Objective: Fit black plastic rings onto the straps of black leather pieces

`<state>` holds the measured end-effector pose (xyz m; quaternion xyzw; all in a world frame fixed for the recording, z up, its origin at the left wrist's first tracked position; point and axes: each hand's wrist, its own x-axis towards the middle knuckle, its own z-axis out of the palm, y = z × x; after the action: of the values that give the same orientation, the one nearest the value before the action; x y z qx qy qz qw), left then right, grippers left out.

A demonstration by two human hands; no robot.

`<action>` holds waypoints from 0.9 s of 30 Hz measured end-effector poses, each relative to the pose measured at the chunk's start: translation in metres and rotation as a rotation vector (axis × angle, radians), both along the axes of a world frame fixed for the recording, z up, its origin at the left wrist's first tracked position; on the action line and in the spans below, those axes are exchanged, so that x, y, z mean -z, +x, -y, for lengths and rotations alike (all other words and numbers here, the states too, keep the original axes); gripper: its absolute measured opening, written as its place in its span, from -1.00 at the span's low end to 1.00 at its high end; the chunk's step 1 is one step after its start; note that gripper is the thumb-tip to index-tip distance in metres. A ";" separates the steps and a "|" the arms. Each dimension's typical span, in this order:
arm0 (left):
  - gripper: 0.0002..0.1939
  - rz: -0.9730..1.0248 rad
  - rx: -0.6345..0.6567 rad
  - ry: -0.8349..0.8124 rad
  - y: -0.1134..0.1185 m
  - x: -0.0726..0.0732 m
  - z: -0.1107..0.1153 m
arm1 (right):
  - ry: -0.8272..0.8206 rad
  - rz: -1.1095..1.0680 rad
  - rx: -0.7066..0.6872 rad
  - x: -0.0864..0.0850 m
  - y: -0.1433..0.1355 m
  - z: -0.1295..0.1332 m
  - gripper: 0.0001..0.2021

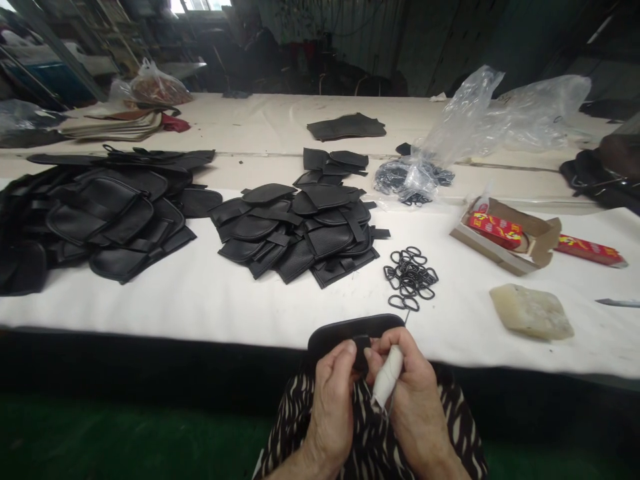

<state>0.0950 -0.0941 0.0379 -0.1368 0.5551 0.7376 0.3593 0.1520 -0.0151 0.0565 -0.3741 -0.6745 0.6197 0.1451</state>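
At the table's front edge, my left hand (333,400) is closed on a black leather piece (330,337) with a rounded, edged outline. Its thumb presses a short black strap (361,352) on that piece. My right hand (415,390) is closed around an awl (388,379) with a white-wrapped handle; a thin metal tip pokes out above the knuckles. The right fingertips meet the strap too, close to the left thumb. Just beyond the hands lies a small heap of black metal D-rings (411,275). What the fingers cover underneath is hidden.
Black leather pieces lie in a middle pile (300,227) and a larger left pile (115,213). Toward the right are a yellowish block (531,311), an open cardboard box (517,263) with red packets, and a pointed tool (620,303). Clear plastic bags (540,110) stand behind.
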 end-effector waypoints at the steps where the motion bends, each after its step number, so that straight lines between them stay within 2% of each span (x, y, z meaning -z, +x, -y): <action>1: -0.67 -0.023 0.019 -0.001 0.000 0.001 0.001 | 0.005 0.003 -0.003 0.000 0.000 0.000 -0.81; 9: -0.64 -0.065 0.073 -0.049 0.001 0.002 0.002 | 0.001 0.025 -0.027 0.001 0.003 -0.002 -0.84; 16: -0.67 -0.071 0.062 -0.045 0.003 0.004 0.002 | -0.020 -0.005 -0.006 0.001 0.001 -0.002 -0.85; 27: -0.71 -0.105 0.149 0.008 -0.003 -0.007 -0.003 | 0.034 0.009 -0.038 -0.002 -0.001 -0.004 -0.84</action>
<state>0.0924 -0.0911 0.0451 -0.0550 0.5789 0.7171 0.3840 0.1514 -0.0113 0.0587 -0.3615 -0.6926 0.6090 0.1368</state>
